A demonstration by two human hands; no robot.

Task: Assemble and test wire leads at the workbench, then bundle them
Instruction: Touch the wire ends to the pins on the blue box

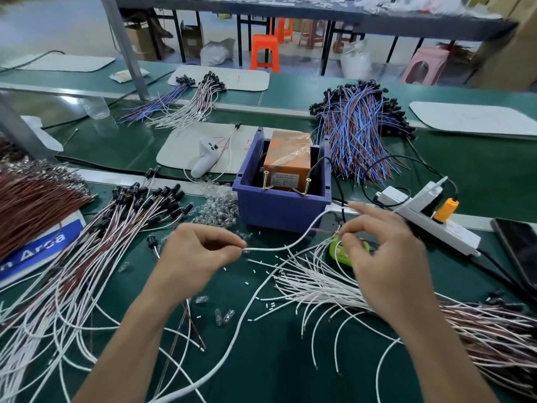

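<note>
White lead (276,248), thin & bowed, pinched betw. L hand (197,254) and R hand (386,257).

Wire leads (313,286), blue bin (279,210) on workbench (290,359)

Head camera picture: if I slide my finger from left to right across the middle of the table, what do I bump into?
Brown wire pile → black-capped wire leads → clear little bulbs → blue bin → white power strip → dark phone.
</note>
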